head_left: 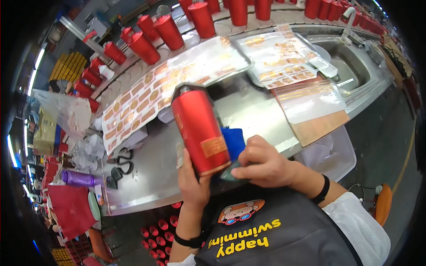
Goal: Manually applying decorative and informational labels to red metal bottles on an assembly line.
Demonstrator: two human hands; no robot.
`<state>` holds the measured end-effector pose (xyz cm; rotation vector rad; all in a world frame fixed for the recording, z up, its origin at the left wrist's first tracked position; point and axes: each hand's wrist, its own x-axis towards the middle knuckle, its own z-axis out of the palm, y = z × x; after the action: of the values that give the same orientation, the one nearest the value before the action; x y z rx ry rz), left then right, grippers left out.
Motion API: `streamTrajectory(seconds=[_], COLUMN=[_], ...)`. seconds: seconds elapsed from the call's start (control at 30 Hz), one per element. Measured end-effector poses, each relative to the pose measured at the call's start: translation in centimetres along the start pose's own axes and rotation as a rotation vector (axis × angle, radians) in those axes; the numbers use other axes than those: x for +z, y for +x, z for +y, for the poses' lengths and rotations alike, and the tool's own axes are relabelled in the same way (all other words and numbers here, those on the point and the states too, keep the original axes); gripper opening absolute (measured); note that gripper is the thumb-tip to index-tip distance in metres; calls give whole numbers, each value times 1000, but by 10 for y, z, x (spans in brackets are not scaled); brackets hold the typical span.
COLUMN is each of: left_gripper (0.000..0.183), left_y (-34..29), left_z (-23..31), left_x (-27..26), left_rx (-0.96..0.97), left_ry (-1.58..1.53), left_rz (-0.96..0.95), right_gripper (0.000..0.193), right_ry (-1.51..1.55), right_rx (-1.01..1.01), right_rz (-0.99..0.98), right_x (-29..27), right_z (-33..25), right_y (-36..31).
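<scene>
My left hand [194,184] grips a tall red bottle [199,128] from below, tilted with its cap pointing away from me. A gold label sits on the bottle's lower side. My right hand [262,162] is closed at the bottle's base, pressing a blue cloth [234,141] against it. Both hands hover over the front edge of the steel worktable [248,113].
Sheets of gold stickers [146,95] lie across the table, more on a tray [275,57]. Rows of red bottles [168,31] stand on the conveyor behind. A sink [350,62] is at the right, scissors [122,162] and a purple bottle [77,178] at the left.
</scene>
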<state>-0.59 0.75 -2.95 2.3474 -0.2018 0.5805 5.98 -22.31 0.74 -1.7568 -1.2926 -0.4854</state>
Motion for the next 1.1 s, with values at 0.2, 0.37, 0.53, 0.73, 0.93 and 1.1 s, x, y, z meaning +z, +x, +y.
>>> streamTrajectory(seconds=[0.2,0.37,0.53,0.73,0.93,1.1], left_gripper=[78,84,85,96,94,97], left_y=[0,9,16,0,22,16], left_z=[7,4,8,-9,5,-7], left_x=[-12,-13,-17,-7,-24,-10], left_rx=[-2,-43,289,136,382,272], left_ry=[-21,48,272,180,305,142], left_rz=[14,-2,42,131,56,87], right_gripper=[29,39,28,19,20,22], right_ry=[36,28,225,213,119,-417], right_rx=[-22,40,349,546,406,-181], right_rz=[16,3,62,-115,-208,-87], right_x=[7,-5,-19,-22,-14,6], right_z=[4,-1,0,9,45,44], right_y=[-3,4,17,69,111,112])
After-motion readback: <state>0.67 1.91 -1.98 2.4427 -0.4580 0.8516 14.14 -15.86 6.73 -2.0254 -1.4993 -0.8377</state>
